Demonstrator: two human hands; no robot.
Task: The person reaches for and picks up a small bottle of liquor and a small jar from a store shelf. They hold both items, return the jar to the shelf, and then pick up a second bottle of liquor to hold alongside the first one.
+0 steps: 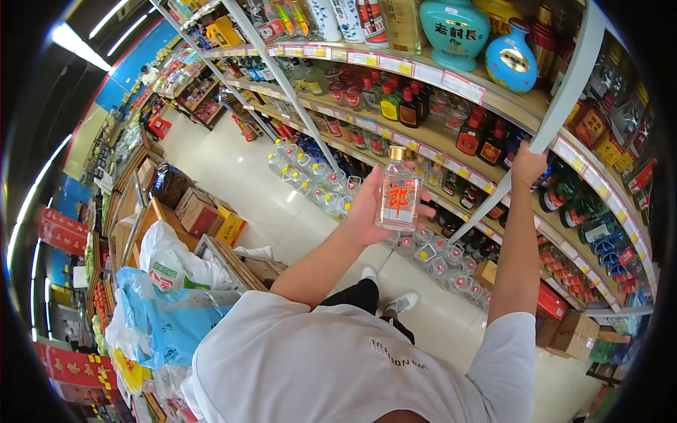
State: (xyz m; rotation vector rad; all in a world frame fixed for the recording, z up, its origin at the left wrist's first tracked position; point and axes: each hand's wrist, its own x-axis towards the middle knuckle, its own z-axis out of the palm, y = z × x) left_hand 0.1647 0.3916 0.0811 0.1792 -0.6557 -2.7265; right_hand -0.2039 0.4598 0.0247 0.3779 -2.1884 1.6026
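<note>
My left hand (362,211) is closed round a small clear glass liquor bottle (400,197) with a gold cap and a red character on its front. The bottle is held nearly upright in front of the shelves, its label towards me. My right hand (529,163) is wrapped round the grey metal shelf post (564,92), its fingertips partly hidden. Beside that hand stand dark bottles with red caps (491,148) on a shelf. Higher up, a turquoise jar-shaped bottle (455,32) and a blue round bottle (511,60) stand close together.
Clear plastic jugs (310,173) stand on the floor along the lowest shelf, with more jugs (441,264) nearer my feet. Plastic bags (166,310) and cardboard boxes (199,211) are at my left. A carton (575,333) sits at the lower right.
</note>
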